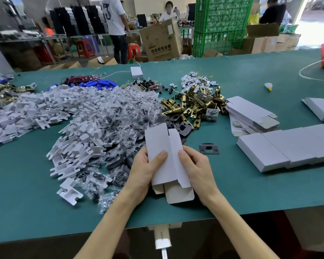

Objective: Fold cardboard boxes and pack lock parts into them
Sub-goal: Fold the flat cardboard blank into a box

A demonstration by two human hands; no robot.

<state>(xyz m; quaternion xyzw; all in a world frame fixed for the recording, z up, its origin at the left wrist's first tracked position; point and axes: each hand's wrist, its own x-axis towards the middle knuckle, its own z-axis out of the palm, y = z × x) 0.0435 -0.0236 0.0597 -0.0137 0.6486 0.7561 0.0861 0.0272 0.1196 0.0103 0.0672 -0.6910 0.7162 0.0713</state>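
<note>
Left hand [141, 170] and right hand [196, 170]: both bare, no gloves, no rings, no watch or wristband visible. Forearms bare up to the lower frame edge; no sleeve in view. Fingernails short and unpainted where visible, on the thumbs. Both forearms cross the near edge of the green table [36, 212].

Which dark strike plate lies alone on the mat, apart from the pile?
The strike plate just right of the held box. It lies flat on bare mat; the other dark plates overlap by the brass latches.
</note>
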